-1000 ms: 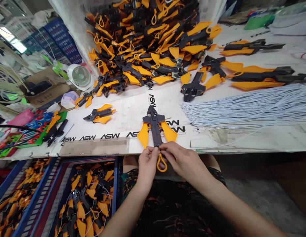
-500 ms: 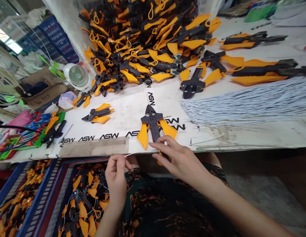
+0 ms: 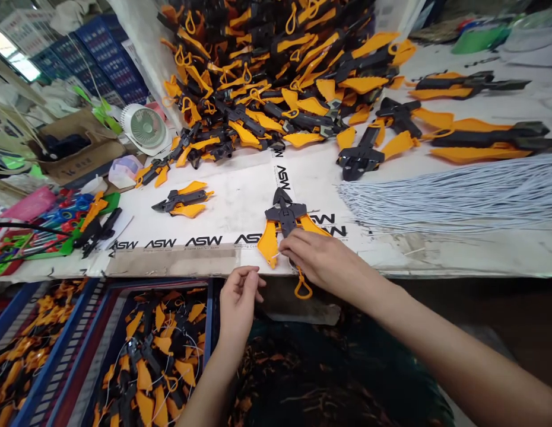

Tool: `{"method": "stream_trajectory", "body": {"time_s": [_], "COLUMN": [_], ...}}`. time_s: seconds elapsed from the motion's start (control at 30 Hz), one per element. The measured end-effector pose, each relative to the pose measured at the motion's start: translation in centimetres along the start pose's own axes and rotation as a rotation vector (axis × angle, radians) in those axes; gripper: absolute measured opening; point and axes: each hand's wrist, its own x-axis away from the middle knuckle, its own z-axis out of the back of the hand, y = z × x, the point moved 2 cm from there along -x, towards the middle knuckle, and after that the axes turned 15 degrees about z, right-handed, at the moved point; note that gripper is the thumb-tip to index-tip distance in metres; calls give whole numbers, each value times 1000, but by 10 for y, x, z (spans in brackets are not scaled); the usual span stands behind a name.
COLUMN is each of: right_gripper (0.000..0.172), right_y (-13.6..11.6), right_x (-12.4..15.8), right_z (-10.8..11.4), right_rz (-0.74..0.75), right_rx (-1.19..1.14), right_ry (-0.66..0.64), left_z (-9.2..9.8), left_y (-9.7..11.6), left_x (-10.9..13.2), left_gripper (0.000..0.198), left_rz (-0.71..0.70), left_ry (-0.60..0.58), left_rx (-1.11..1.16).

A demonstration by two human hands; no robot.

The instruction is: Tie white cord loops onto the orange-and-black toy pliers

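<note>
Right hand [image 3: 320,258] fingers spread on orange-black plastic tool [image 3: 285,216]; left hand [image 3: 238,302] fingers loosely curled, beside table edge [image 3: 169,273], above blue crate [image 3: 209,332].

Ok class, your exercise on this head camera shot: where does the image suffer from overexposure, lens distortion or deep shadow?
In the head view, the window at top left is blown out to white; the wide lens splays the blue crate at lower left and swells the right forearm toward the corner; the dark patterned cloth at the bottom falls into shadow.
</note>
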Motion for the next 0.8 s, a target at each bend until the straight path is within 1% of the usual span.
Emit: {"method": "stream_trajectory", "body": {"time_s": [0.03,0.1,0.17,0.23,0.37,0.47,0.57,0.67,0.73,0.8], "right_gripper": [17,16,16,15,14,15,14,13,11,11], "right_y": [5,11,11,8,4,2,-2,-4,-3,-1], "right_x": [-1,-5,-9,-12,-13,-14,-16,-16,-14,-10], "right_z": [-1,-6,-11,-16,-20,-21,-24,-28,-30,-31], "right_rz": [18,51,70,80,98,115,100,45,-2,-40], "right_rx": [81,192,253,289,301,297,296,266,215,151], "right_ry": [-78,-203,-277,-315,-315,-295,-293,-286,-243,-167], "left_z": [1,2,2,2,1,-2,-7,-11,-11,-9], "left_y": [-3,-8,-9,-9,-7,-7,-7,-7,-6,-4], "left_x": [-3,-8,-9,-8,-8,-11,-13,-16,-17,-20], "left_gripper": [31,24,17,15,13,14,14,16,15,13], "left_rz": [-1,-73,-190,-303,-479,-539,-570,-579,-573,-557], "left_ry": [34,104,171,232,381,440,431,403,388,358], "left_rx": [-26,-122,-244,-368,-651,-765,-782,-788,-795,-803]}}
